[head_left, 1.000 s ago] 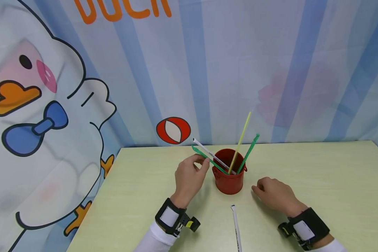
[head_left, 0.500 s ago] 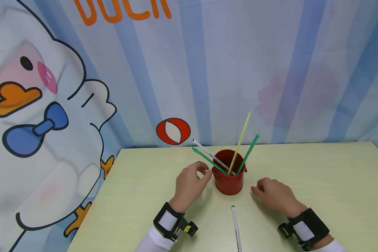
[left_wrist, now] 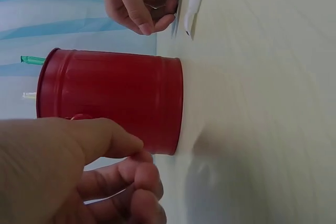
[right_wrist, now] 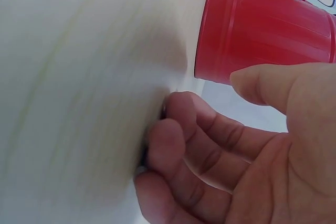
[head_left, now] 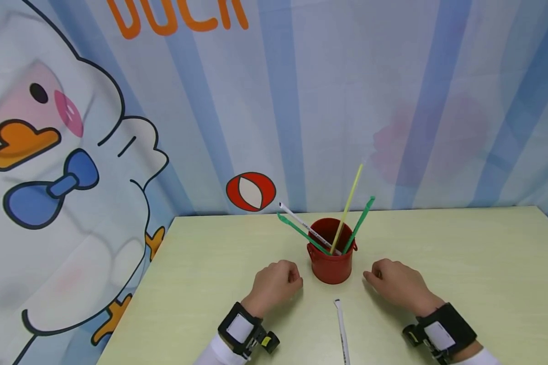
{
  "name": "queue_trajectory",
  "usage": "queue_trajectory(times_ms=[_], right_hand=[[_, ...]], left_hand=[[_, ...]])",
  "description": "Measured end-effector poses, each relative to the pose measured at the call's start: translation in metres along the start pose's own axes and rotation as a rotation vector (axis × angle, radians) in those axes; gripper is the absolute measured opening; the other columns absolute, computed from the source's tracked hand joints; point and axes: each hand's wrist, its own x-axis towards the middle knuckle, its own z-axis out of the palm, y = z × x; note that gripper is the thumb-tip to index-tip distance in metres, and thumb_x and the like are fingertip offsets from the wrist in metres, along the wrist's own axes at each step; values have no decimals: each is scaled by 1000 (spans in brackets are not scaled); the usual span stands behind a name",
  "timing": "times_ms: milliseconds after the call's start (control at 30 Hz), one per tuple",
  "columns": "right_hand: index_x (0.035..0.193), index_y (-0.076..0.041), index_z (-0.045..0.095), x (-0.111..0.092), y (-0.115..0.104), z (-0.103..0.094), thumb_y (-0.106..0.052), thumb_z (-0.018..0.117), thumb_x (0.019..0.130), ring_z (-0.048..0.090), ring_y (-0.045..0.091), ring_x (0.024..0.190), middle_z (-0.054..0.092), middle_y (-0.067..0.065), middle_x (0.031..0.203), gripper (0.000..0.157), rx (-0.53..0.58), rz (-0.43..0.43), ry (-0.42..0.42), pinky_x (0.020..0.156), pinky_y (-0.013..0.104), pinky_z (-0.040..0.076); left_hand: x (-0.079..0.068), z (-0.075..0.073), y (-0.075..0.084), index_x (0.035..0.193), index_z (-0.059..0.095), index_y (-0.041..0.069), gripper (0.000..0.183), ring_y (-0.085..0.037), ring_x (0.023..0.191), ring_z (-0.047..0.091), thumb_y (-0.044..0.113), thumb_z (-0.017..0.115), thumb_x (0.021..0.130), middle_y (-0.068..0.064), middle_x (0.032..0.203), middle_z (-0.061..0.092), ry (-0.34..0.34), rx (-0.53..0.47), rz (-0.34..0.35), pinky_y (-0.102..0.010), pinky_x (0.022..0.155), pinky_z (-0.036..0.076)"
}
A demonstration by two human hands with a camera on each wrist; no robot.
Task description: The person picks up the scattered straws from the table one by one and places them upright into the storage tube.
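A small red bucket stands upright on the table. Out of it lean a white straw, a yellow straw and two green straws, one to the left and one to the right. Left of the bucket is my left hand, its fingers loosely curled around nothing. To the bucket's right my right hand rests low over the table, fingers loosely bent and holding nothing, as the right wrist view confirms. Between the hands, nearer to me, another white straw lies on the table, its near end out of view.
The pale wooden table runs back to a blue striped cloth hanging behind it. A large printed duck covers the left of that cloth. Each wrist wears a black strap with a small camera.
My left hand has let go of the left green straw beside the bucket and come down toward me, its fingers curling in. The right hand and the bucket stay in place.
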Motion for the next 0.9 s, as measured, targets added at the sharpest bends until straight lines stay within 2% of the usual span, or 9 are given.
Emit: queue_trajectory(times_ms=[567, 767, 900], right_hand=[[74, -12, 59, 1, 0, 2, -30, 55, 89, 45, 13, 53, 48, -2, 57, 24, -15, -1, -6, 50, 30, 34], [71, -13, 57, -4, -8, 2, -31, 56, 89, 45, 13, 53, 49, -2, 56, 25, -9, -17, -11, 50, 30, 35], [69, -14, 56, -11, -21, 6, -32, 58, 88, 45, 13, 54, 49, -2, 56, 26, -5, -25, -31, 51, 30, 35]], left_hand=[[-2, 8, -5, 69, 57, 18, 16, -9, 55, 45, 22, 60, 84, 7, 57, 48, -77, 37, -13, -26, 50, 34], [-1, 10, -8, 68, 57, 19, 16, -8, 54, 45, 21, 60, 84, 7, 57, 47, -77, 37, -6, -26, 49, 33], [-2, 11, -9, 67, 56, 19, 17, -8, 53, 44, 20, 60, 83, 8, 56, 47, -67, 43, -3, -26, 49, 33]])
